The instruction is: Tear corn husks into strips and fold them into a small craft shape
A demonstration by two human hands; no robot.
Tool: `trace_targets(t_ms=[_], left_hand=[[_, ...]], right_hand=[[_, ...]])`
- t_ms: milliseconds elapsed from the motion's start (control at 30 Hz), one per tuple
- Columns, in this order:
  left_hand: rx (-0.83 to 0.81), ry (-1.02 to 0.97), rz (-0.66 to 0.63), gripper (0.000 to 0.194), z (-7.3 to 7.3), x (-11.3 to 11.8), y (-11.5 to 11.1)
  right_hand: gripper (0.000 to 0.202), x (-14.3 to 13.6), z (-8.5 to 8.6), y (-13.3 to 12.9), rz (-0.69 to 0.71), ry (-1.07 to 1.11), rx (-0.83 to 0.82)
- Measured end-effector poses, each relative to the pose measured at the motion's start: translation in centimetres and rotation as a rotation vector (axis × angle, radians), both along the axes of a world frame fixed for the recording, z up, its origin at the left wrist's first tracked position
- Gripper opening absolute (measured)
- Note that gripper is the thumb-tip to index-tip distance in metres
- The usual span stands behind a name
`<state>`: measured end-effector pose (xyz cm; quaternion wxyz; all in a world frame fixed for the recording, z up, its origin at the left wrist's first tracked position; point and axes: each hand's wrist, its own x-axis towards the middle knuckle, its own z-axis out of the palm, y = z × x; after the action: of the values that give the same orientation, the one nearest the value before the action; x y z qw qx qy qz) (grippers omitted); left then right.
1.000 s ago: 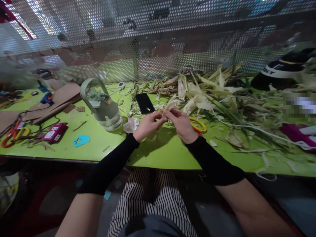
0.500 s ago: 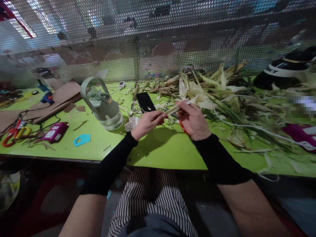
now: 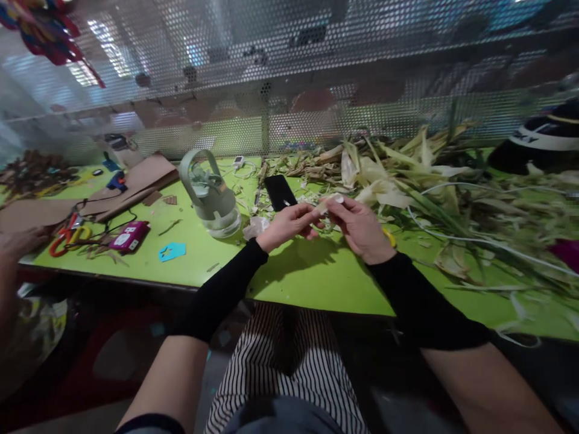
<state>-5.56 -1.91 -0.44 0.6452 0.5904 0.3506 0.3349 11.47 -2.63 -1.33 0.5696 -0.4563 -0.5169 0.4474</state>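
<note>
Husk strip [image 3: 322,207], pale and thin, sits between your hands above the table's middle. Your left hand [image 3: 293,223] pinches its near end with thumb and finger, the other fingers loosely curled; your right hand [image 3: 359,228] pinches the far end, where a white bit shows, perhaps the strip's own tip.

From left to right, the risks as I judge them: a wide swing of your left arm could knock the bottle [image 3: 211,208]. The strip could split along its grain if your hands pull or twist unevenly, or slip if either pinch loosens. On your right, a sleeve could snag the cord [image 3: 452,235] and drag husks [image 3: 384,191] with it.

The table [image 3: 294,283] is bright green. At its left end, another person's hand [image 3: 22,242] rests by the scissors [image 3: 66,238]; then come cardboard [image 3: 145,175], a purple box [image 3: 130,237], a blue tag [image 3: 172,251] and the bottle. Crumpled white scrap [image 3: 256,228] lies just beside your left hand, with a phone [image 3: 279,193] behind. Shreds lead to the husks, heaped on the right under the cord; beyond stands something black and white [image 3: 529,141], cut off by the edge of view. A perforated screen [image 3: 253,123] runs behind everything; the room past it is blurred.
</note>
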Motion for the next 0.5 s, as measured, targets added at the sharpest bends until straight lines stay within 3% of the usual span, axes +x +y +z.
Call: trace_targets(t_ms=[67, 200, 300, 500], left_hand=[[-0.013, -0.035, 0.022, 0.016, -0.2, -0.1, 0.2], [0.009, -0.075, 0.075, 0.018, -0.6, -0.2, 0.4], [-0.002, -0.092, 0.092, 0.018, -0.7, -0.1, 0.4], [0.007, -0.112, 0.112, 0.021, -1.2, -0.2, 0.6]], right_hand=[[0.042, 2.1, 0.1, 0.0, 0.007, -0.227, 0.002], [0.021, 7.0, 0.1, -0.6, -0.088, -1.176, -0.011], [0.012, 8.7, 0.1, -1.8, -0.064, -1.316, -0.040], [0.012, 6.9, 1.7, -2.6, -0.015, -1.571, -0.227]])
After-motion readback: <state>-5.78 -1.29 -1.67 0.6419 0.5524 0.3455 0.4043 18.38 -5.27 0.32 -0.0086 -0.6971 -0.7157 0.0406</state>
